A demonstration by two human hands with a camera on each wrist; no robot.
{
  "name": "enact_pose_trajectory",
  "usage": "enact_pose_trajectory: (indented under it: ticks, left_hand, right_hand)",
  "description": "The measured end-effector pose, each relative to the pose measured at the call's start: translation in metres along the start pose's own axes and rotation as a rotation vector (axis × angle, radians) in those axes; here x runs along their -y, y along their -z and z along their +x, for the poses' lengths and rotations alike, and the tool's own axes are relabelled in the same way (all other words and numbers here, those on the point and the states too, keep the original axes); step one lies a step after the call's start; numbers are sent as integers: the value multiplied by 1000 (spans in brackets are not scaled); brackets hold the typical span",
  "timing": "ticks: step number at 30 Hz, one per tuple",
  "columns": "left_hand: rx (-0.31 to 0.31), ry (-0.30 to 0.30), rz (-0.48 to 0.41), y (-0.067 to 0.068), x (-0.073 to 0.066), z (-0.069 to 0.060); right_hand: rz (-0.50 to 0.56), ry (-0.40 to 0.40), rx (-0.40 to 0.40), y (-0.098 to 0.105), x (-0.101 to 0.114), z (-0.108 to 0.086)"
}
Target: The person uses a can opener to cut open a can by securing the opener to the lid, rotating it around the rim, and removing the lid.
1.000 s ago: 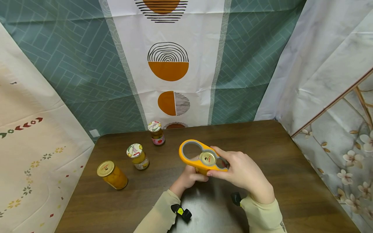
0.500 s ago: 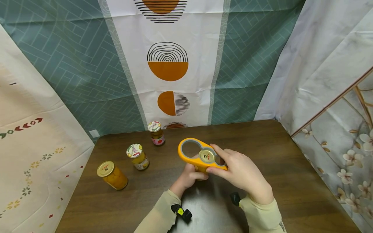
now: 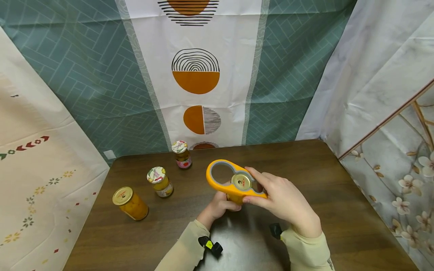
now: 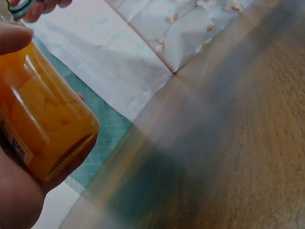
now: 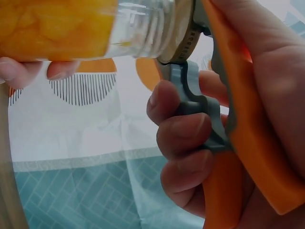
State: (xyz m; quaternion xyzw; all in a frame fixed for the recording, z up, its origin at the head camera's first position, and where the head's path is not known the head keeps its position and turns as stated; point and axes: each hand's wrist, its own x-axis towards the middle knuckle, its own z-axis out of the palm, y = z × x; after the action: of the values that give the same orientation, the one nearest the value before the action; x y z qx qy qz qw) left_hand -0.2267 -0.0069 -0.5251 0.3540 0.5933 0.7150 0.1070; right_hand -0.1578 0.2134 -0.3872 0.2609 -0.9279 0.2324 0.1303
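My left hand [image 3: 219, 206] grips a glass jar of orange fruit [image 4: 45, 112], its fingers wrapped round the glass. The jar's gold lid [image 3: 242, 181] shows through an opening of the orange-and-grey opener [image 3: 217, 183]. My right hand [image 3: 283, 195] holds the opener by its right end, fingers curled round it in the right wrist view. There the opener's grey inner edge [image 5: 190, 90] lies against the lid [image 5: 183, 33]. Jar and opener are held above the table.
On the left of the brown table [image 3: 162, 241] are a gold-lidded jar of orange fruit [image 3: 135, 207], a jar with a patterned lid [image 3: 164, 186] and, farther back, a smaller jar with a pink label [image 3: 184, 161]. Patterned cloths [image 3: 288, 75] hang behind and at the sides.
The opener has risen slightly and shifted a little on the lid since a second ago. Both hands keep their hold, and the other jars have stayed in place.
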Motion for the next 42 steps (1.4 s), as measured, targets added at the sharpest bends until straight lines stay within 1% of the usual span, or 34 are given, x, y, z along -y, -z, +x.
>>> enact_pose_trajectory:
  ticks: [3,6,10,13,16,18,20,23,25,28,30,34,36,38,41,42]
  left_hand:
    - [-22,-2,41,-1,0,2]
    - [-73,15,103,-2,2,6]
    - [-170,108,145,-5,5,10]
    - [-259,165,162,-9,9,20]
    - [-336,187,193,-14,17,33]
    - [-367,191,216,-18,23,43]
    - [-380,187,232,-22,30,52]
    - [-374,173,253,-30,39,67]
    - [-357,153,254,-36,46,77]
    - [-310,111,245,-45,54,91]
    - [-271,78,222,-52,59,98]
    - [-217,46,174,-64,66,110]
    - [-202,50,180,-69,67,115]
    - [-187,59,212,-73,69,119]
    - [-177,98,258,-76,73,122]
    - [-181,106,257,-77,75,123]
  right_hand:
    - [20,7,-22,5,-3,-2]
    - [37,3,-46,11,-7,-6]
    - [36,-20,-89,19,-16,-14]
    - [22,-41,-119,24,-23,-20]
    - [17,-66,-129,28,-29,-24]
    - [15,-83,-132,31,-32,-27]
    - [19,-100,-135,33,-35,-30]
    - [24,-120,-144,37,-38,-34]
    - [22,-125,-148,40,-39,-37]
    - [20,-128,-153,42,-41,-39]
    - [20,-132,-152,43,-42,-40]
    - [23,-134,-146,43,-42,-42]
    - [21,-132,-145,44,-42,-42]
    - [17,-129,-149,45,-43,-43]
    - [13,-125,-158,46,-44,-44]
    - [11,-123,-160,47,-44,-44]
